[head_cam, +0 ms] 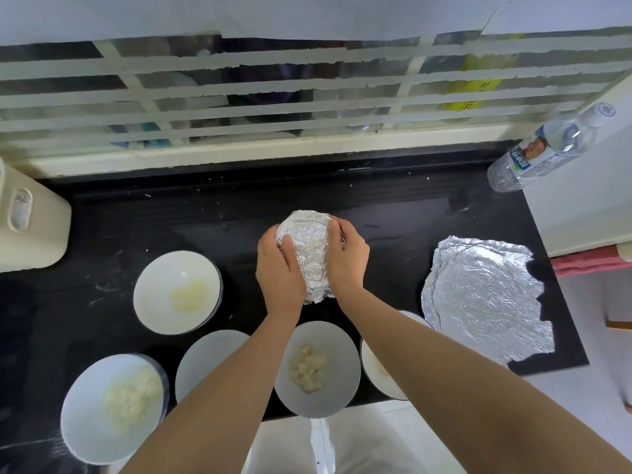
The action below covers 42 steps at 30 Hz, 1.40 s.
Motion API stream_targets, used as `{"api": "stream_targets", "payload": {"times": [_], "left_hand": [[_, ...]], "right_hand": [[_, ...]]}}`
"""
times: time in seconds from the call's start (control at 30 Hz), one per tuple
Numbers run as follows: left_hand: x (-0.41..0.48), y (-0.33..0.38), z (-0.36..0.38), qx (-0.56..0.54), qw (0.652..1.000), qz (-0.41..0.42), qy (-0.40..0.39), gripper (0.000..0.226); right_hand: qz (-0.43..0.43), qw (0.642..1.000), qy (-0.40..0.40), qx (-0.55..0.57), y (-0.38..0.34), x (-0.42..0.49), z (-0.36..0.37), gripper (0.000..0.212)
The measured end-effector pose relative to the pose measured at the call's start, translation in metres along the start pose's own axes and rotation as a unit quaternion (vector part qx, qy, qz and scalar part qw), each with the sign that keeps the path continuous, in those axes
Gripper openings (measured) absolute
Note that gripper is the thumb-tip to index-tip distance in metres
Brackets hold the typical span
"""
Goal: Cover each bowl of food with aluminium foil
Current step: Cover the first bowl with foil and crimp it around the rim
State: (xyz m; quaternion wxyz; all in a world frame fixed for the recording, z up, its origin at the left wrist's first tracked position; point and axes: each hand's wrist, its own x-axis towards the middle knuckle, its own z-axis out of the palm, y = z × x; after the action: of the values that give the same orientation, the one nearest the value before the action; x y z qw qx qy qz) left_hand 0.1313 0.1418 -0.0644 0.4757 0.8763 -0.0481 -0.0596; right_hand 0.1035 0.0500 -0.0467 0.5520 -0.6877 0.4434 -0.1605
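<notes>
Head view: nearest to us, along the front edge of the black desk (410, 213), stand four round white bowls. The white bowl at the far left (113, 405) holds pale, lumpy food. The white bowl beside it (208, 357) is largely hidden by our left forearm, so we cannot tell what is in it. The white bowl in the middle (318, 367) holds a small heap of pale lumps. The white bowl under our right forearm (376, 374) shows only part of its rim and wall.

A little further back on the left, a fifth white bowl (178, 292) holds a thin yellowish patch of food. Level with it on the right lies a stack of crinkled aluminium foil sheets (485, 302).

Between these two, at the middle of the desk, is the foil-wrapped bowl (306, 254). Our left hand (278, 268) and right hand (347, 258) clasp its two sides, fingers (287, 248) curled round it and pressing on the foil.

Beyond, a clear plastic water bottle (547, 148) stands near the desk's far right corner. A cream plastic appliance (27, 217) sits at the far left, and a taped window (307, 90) runs along the back.
</notes>
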Motion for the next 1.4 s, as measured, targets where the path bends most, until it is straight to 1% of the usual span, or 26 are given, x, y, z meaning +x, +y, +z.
{"api": "stream_targets", "payload": {"times": [0.23,0.3,0.37,0.43,0.5,0.53,0.6,0.63,0.7,0.77,0.83,0.93,1.1,1.2,1.3,1.4], "left_hand": [[0.002,-0.002,0.000,0.015,1.000,0.013,-0.009,0.038],[0.003,-0.002,-0.003,0.023,0.999,0.015,-0.029,0.041],[0.005,-0.003,-0.009,0.060,0.997,0.030,-0.039,0.050],[0.007,0.000,-0.017,0.103,0.992,0.067,-0.009,0.061],[0.010,0.006,-0.026,0.131,0.983,0.131,0.014,0.062],[0.009,0.009,-0.029,0.153,0.972,0.177,0.003,0.062],[0.005,0.011,-0.027,0.216,0.936,0.272,-0.049,0.067],[0.003,0.010,-0.024,0.249,0.919,0.297,-0.075,0.073],[0.001,0.005,-0.020,0.299,0.904,0.286,-0.104,0.087],[0.002,-0.001,-0.020,0.323,0.900,0.269,-0.115,0.100],[0.006,-0.006,-0.021,0.325,0.893,0.281,-0.130,0.109],[0.008,-0.005,-0.021,0.316,0.896,0.282,-0.134,0.119],[0.006,-0.001,-0.020,0.314,0.902,0.268,-0.128,0.122],[0.007,0.001,-0.022,0.326,0.897,0.262,-0.142,0.121],[0.011,0.000,-0.028,0.330,0.884,0.279,-0.177,0.123],[0.019,0.000,-0.041,0.353,0.851,0.324,-0.214,0.126]], "right_hand": [[-0.004,0.999,-0.022,-0.030,0.002,0.002,-0.001,0.029],[0.006,0.998,-0.051,-0.042,-0.002,0.005,-0.005,0.033],[-0.004,0.993,-0.092,-0.079,-0.006,0.009,-0.013,0.036],[-0.062,0.985,-0.094,-0.129,-0.007,0.015,-0.023,0.040],[-0.152,0.974,-0.078,-0.149,-0.009,0.020,-0.030,0.042],[-0.191,0.965,-0.082,-0.158,-0.009,0.021,-0.031,0.040],[-0.246,0.945,-0.118,-0.179,-0.009,0.022,-0.026,0.038],[-0.260,0.937,-0.139,-0.187,-0.007,0.022,-0.023,0.036],[-0.276,0.927,-0.164,-0.192,-0.002,0.024,-0.018,0.034],[-0.278,0.930,-0.163,-0.178,0.003,0.028,-0.020,0.033],[-0.271,0.933,-0.162,-0.169,0.007,0.032,-0.021,0.032],[-0.229,0.949,-0.165,-0.144,0.008,0.031,-0.018,0.030],[-0.196,0.959,-0.173,-0.107,0.008,0.030,-0.016,0.028],[-0.182,0.961,-0.180,-0.108,0.007,0.030,-0.015,0.028],[-0.156,0.964,-0.189,-0.100,0.006,0.026,-0.017,0.029],[-0.136,0.966,-0.195,-0.099,0.004,0.019,-0.025,0.030]]}}
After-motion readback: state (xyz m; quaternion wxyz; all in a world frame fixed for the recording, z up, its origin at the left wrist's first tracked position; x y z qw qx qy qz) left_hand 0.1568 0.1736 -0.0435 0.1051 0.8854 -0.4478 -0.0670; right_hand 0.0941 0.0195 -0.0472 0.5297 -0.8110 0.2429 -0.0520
